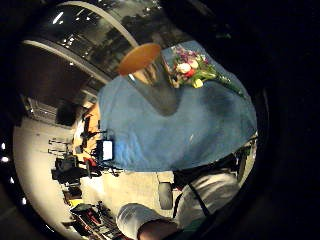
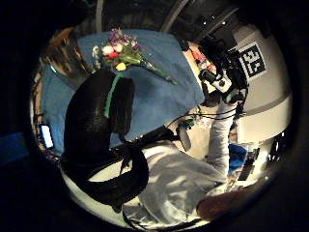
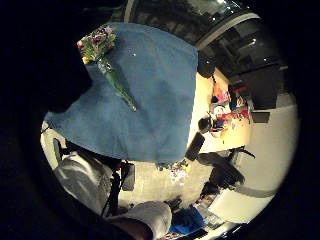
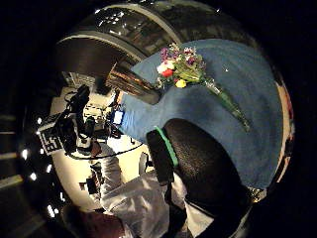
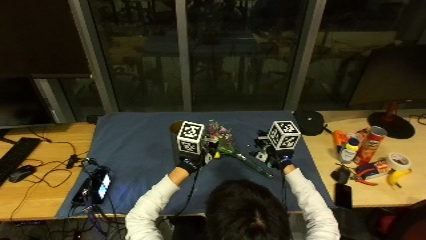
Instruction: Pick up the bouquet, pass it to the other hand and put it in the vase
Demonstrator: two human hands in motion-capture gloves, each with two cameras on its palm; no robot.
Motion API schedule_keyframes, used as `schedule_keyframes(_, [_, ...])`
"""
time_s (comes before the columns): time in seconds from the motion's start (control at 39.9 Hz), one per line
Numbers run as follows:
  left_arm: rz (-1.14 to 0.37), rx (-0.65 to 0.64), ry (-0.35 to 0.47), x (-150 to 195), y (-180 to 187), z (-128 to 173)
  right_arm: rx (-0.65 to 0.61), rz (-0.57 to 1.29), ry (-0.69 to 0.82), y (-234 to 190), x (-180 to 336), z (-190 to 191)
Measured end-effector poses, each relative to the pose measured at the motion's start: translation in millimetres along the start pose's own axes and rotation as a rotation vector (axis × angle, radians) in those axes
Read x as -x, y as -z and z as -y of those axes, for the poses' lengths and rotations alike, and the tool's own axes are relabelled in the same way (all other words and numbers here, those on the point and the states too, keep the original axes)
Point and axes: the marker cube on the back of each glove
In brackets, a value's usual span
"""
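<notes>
The bouquet [image 5: 229, 148] lay untouched beside the vase [image 5: 176, 127]; both hands hovered, grips indiscernible; the pick-up seemingly came next.

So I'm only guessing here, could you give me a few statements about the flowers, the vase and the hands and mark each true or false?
1. The bouquet lies on the blue cloth. True.
2. The bouquet already stands in the vase. False: it lies beside the vase on the cloth.
3. The left hand holds the bouquet. False: neither hand holds it; the right hand is also free of it.
4. A banana lies on the wooden table, off the cloth. True.
</notes>
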Motion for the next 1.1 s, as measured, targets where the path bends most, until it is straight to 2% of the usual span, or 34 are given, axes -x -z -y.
schedule_keyframes(0.43, [0.038,0.002,0.002,3.1,0.8,-1.4,-0.015,-0.014,-0.025,7.0,-7.7,-4.3])
schedule_keyframes(0.73, [0.124,0.021,-0.027,35.9,10.4,-18.6,0.019,-0.03,-0.047,6.8,-4.0,0.8])
schedule_keyframes(0.93, [0.1,0.024,-0.012,45.6,11.8,-32.2,0.029,-0.034,-0.095,11.5,-12.5,-8.0])
schedule_keyframes(1.1, [0.047,-0.009,-0.018,42.2,5.3,-35.9,0.036,-0.031,-0.173,20.8,-20.2,6.4])
